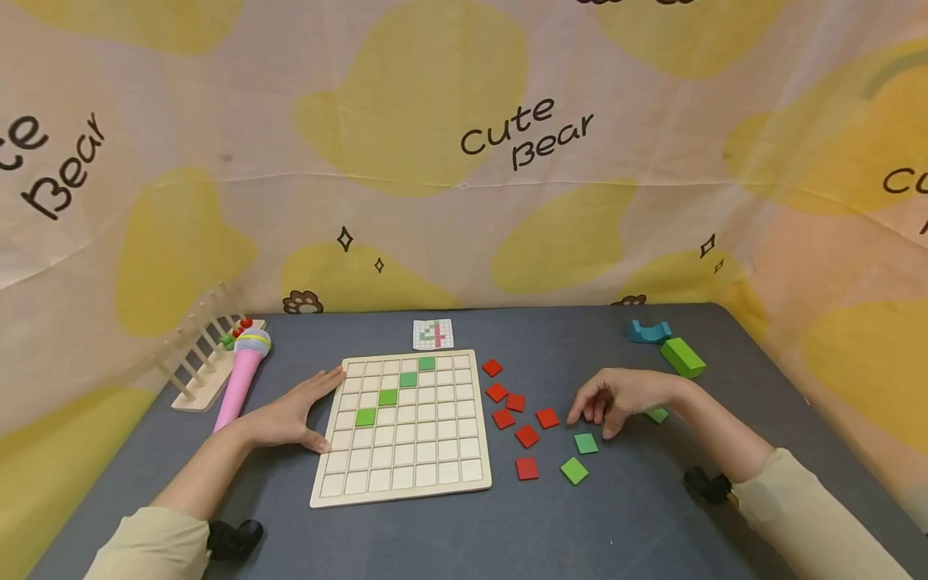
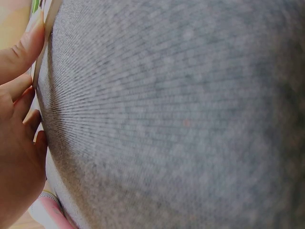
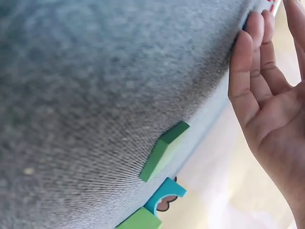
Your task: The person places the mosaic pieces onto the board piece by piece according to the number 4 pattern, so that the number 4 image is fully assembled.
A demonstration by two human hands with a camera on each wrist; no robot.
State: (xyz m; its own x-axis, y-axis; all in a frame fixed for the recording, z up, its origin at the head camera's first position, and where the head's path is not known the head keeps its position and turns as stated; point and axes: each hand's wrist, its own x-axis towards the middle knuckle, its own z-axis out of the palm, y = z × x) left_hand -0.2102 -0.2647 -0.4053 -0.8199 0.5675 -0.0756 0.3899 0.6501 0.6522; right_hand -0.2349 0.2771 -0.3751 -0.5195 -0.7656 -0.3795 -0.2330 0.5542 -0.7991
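Nearest the camera: two sleeved forearms come in from the bottom corners onto the grey table.

Left hand lies flat, fingers straight and together, pressed against the left edge of the wooden grid board. It grips nothing — the left wrist view shows the fingertips touching the board's rim.

Board holds four green tiles set in a diagonal, running from lower left up to the top row. Other cells bare.

Right hand hovers arched over the loose tiles to the right of the board, fingertips down on the table near a red tile. Fingers loosely curved; nothing seen pinched between them. The right wrist view shows an open palm.

Loose tiles, near to far: red tile and green tile closest; another green tile just below the hand; a cluster of red tiles between board and hand. One green tile shows partly behind the wrist.

Further back: small pattern card just beyond the board's top edge. Left side — pink toy microphone beside a wooden peg rack. Right rear corner: green block, blue curved block.

Behind all: a cloth backdrop printed with yellow shapes.
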